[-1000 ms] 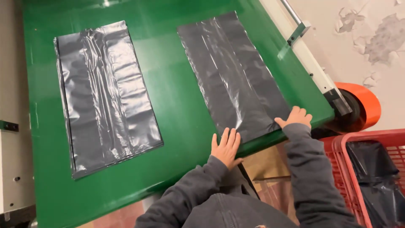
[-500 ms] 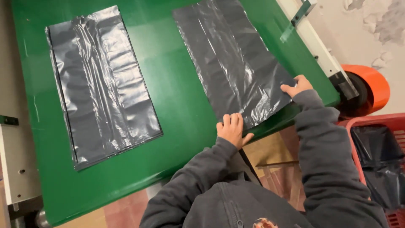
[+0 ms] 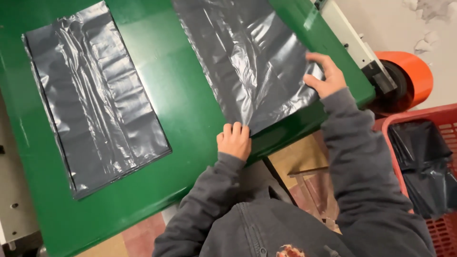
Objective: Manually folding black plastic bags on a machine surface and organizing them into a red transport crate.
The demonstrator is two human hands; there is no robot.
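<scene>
While both hands work at the near edge of the green table [image 3: 190, 109], the right-hand grey plastic bag [image 3: 243, 62] lies flat across the table's right half, its near edge running diagonally close to the table rim. The left hand [image 3: 234, 141] is curled closed, fingers bent over the near-left corner of this bag, gripping it at the table edge. The right hand [image 3: 324, 75] is partly closed on the bag's near-right corner, fingers on top of the film and thumb against its edge, with the plastic creased and slightly raised there. A second grey plastic bag [image 3: 95, 100] lies flat on the table's left half, well apart from both hands. Beyond the table's right end sits an orange roll [image 3: 412, 76], and below it a red crate [image 3: 440, 190] holds dark plastic bags [image 3: 421, 162].
</scene>
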